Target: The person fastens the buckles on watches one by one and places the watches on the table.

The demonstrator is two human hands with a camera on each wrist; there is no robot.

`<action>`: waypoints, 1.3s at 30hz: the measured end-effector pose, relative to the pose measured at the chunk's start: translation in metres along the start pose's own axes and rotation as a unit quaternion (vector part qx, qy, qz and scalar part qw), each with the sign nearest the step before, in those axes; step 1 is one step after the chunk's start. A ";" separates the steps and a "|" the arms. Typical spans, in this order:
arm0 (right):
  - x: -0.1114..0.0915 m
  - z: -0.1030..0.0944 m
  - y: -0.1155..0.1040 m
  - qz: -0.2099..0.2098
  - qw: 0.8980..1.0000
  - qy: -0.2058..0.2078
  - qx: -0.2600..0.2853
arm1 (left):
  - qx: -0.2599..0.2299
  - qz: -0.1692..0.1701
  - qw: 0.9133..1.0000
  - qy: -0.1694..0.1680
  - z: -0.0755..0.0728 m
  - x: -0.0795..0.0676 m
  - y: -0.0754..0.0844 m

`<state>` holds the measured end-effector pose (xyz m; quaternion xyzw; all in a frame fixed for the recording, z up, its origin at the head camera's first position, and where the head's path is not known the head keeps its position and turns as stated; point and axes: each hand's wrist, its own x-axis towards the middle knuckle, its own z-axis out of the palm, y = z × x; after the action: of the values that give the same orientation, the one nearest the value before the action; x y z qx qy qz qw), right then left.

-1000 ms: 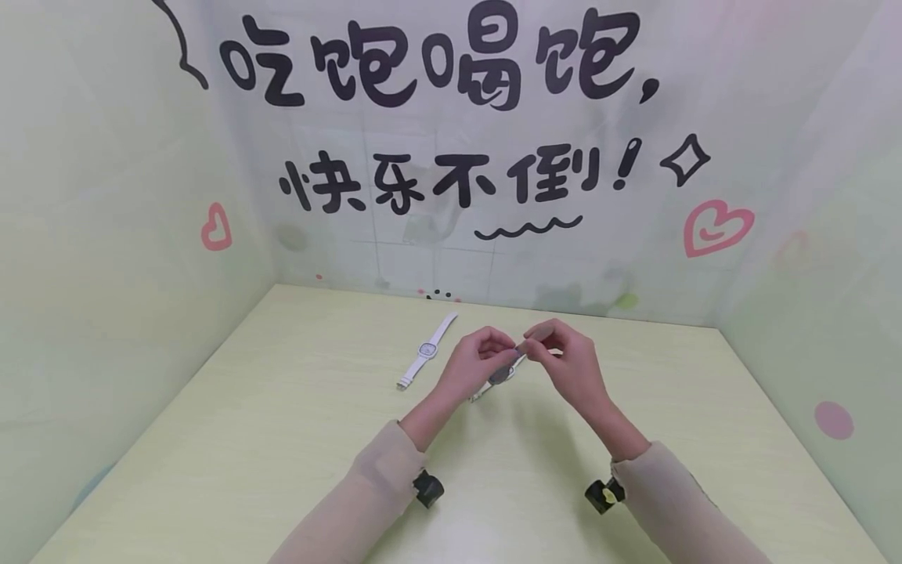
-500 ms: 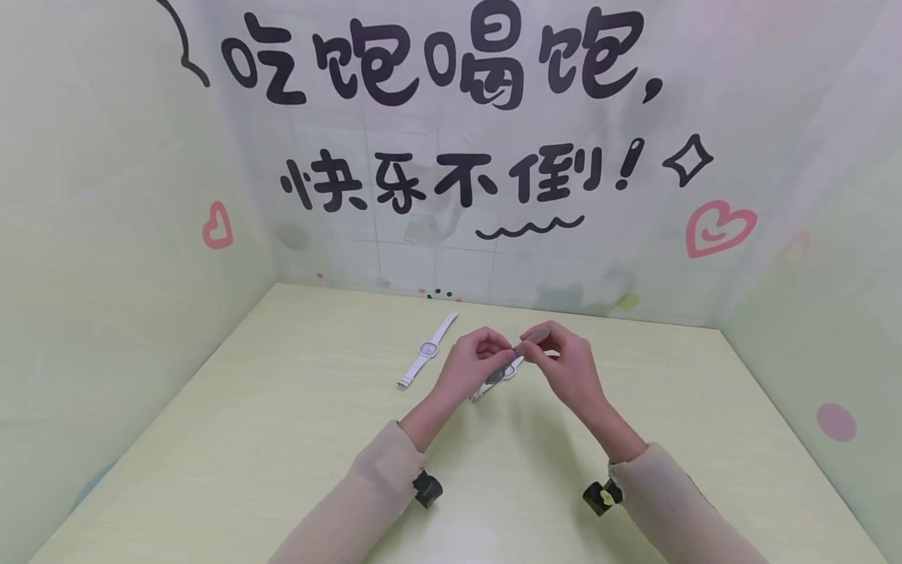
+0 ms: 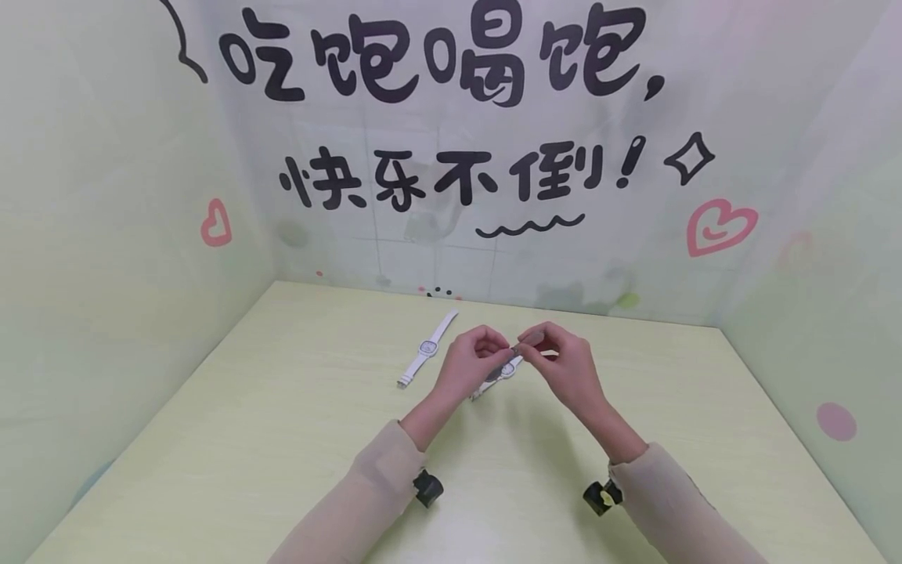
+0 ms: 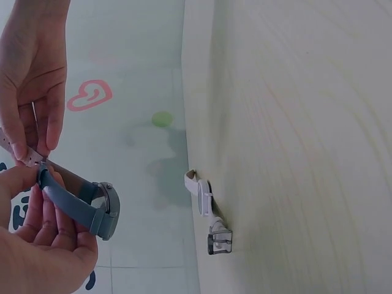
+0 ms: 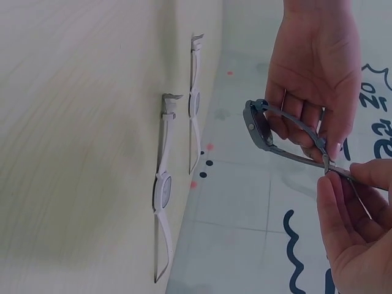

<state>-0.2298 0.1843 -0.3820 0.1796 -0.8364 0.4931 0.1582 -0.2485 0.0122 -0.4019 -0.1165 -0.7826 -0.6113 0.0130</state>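
Both hands hold a blue-grey wristwatch (image 4: pixel 70 205) above the table, its strap bent into a loop. In the left wrist view, my left hand (image 3: pixel 468 362) pinches the buckle end between thumb and fingers. The right hand (image 3: pixel 569 366) pinches the tail of the strap, which passes through the buckle (image 5: pixel 326 162). The watch case (image 5: pixel 257 125) hangs from the loop, its dial partly seen in the right wrist view. Below the hands lies a white wristwatch (image 5: pixel 162 193), partly covered by them in the head view.
Another white wristwatch (image 3: pixel 427 348) lies stretched out on the pale wooden table (image 3: pixel 296 423), left of the hands. A printed cloth (image 3: pixel 451 258) with black characters walls the back, and similar cloth (image 3: pixel 831 313) hangs at the sides.
The two hands have drawn slightly closer together, the right one shifting a little left. The held watch has tilted a little, showing more of the white watch beneath.
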 end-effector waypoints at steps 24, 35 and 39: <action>-0.001 0.003 -0.003 0.022 1.000 -0.009 0.003 | 0.048 0.003 0.998 -0.032 -0.008 -0.004 0.001; -0.002 0.005 -0.005 0.024 0.999 -0.021 0.003 | 0.139 0.040 0.989 -0.004 -0.009 -0.009 0.006; -0.002 0.004 -0.006 0.023 0.999 -0.023 -0.004 | 0.159 0.046 0.986 -0.008 -0.008 -0.011 0.009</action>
<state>-0.2253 0.1790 -0.3805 0.1706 -0.8457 0.4891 0.1281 -0.2371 0.0047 -0.3931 -0.1540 -0.8639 -0.4765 0.0535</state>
